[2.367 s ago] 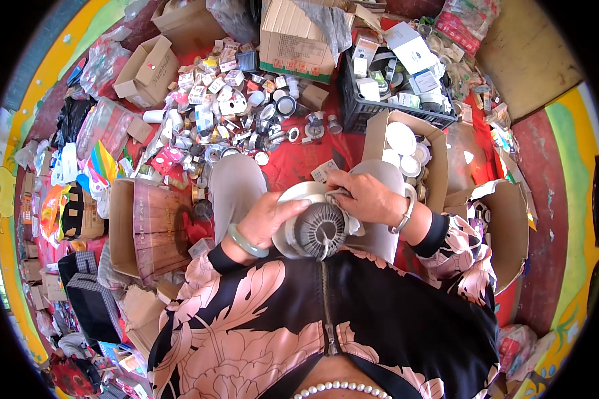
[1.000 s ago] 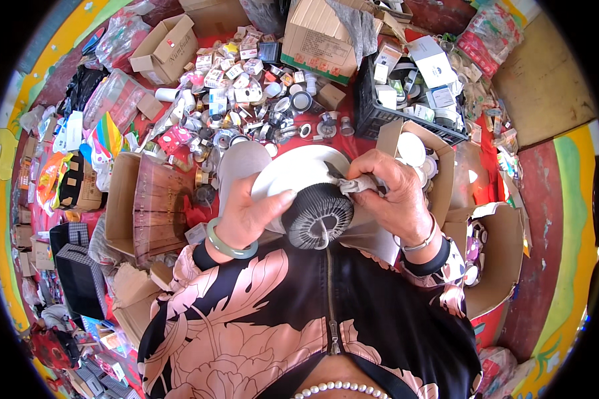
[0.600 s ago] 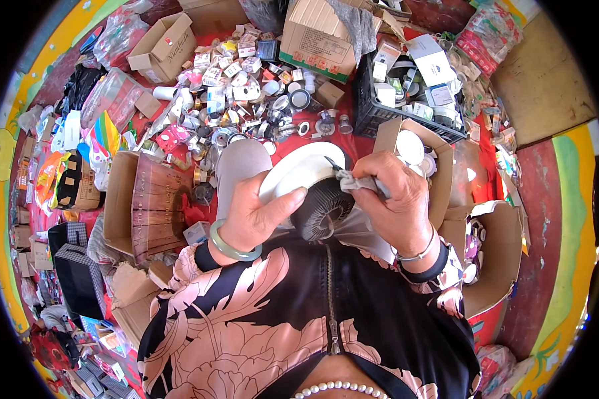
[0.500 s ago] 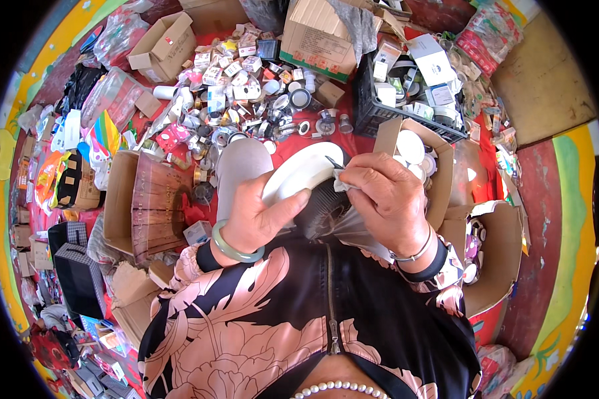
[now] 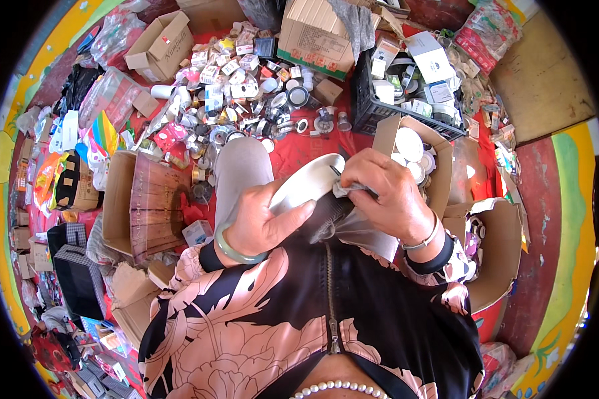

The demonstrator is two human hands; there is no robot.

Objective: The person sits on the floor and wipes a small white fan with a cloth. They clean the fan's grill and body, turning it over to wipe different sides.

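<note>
My left hand (image 5: 263,213) is closed round the near side of a white oval-looking dish or lid (image 5: 304,186), with the thumb on its edge. The dish is tilted above my lap. At its right end, my right hand (image 5: 389,196) pinches a crumpled whitish scrap (image 5: 341,189), perhaps tissue or cloth. Beside the scrap, a thin dark tip (image 5: 335,170) lies against the dish; whether it is a tool or a strip I cannot tell. The fingers hide part of the scrap.
Jars, lids and small boxes (image 5: 246,86) lie piled ahead on red cloth. A black crate (image 5: 379,118) of jars and boxes stands ahead right. Cartons with white lids (image 5: 411,145) and jars are on my right; an open carton (image 5: 118,206) is at my left.
The dish has turned in my left hand and looks narrower, more tilted. My right hand has shifted slightly down and right with the scrap, its fingers curled further.
</note>
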